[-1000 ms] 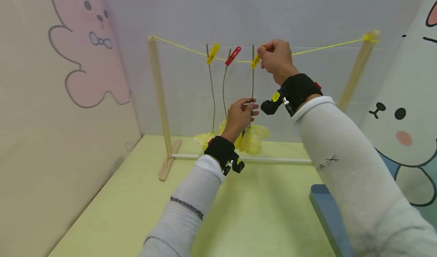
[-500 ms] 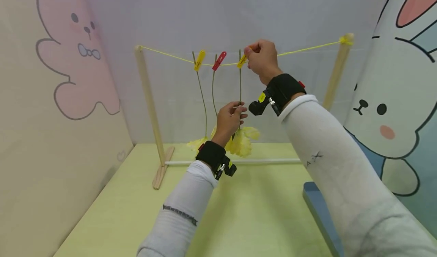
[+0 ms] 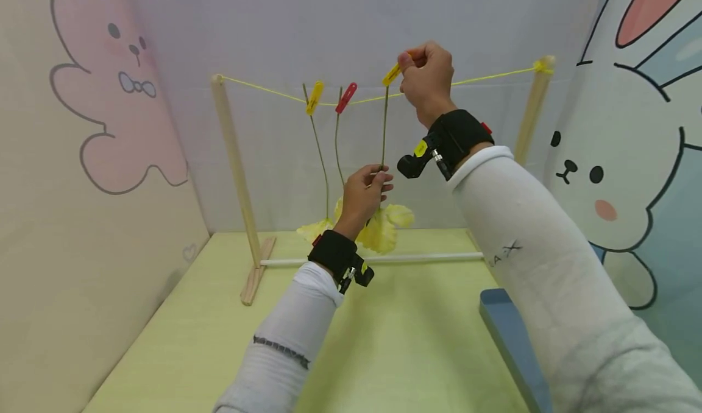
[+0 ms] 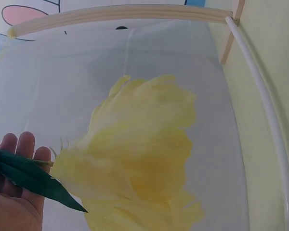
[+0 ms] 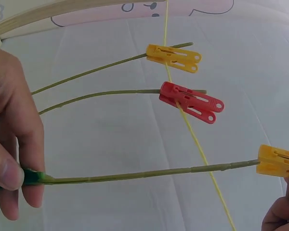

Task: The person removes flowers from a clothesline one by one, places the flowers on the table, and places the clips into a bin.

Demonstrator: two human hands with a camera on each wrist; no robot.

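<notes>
My right hand (image 3: 410,67) pinches a yellow clothespin (image 3: 392,75) that clamps the top of a thin green stem (image 3: 384,127). The pin sits just above the yellow string (image 3: 482,79) and apart from it. Lower down, my left hand (image 3: 378,180) pinches the same stem above its yellow flower (image 3: 379,233). In the right wrist view the held clothespin (image 5: 277,160) lies to the right of the string (image 5: 192,130), and the left fingers (image 5: 14,144) hold the stem (image 5: 135,174). The left wrist view shows the flower (image 4: 139,159) and a green leaf (image 4: 33,175) by my palm.
Another yellow clothespin (image 3: 314,96) and a red one (image 3: 347,96) hold two more flower stems on the string. Wooden posts (image 3: 233,169) (image 3: 529,114) and a white rod (image 3: 428,257) form the rack on the green table. A blue object (image 3: 510,340) lies at the lower right.
My right hand has lifted the yellow clothespin and the stem's top up off the string. The left hand has kept its hold on the stem and risen slightly.
</notes>
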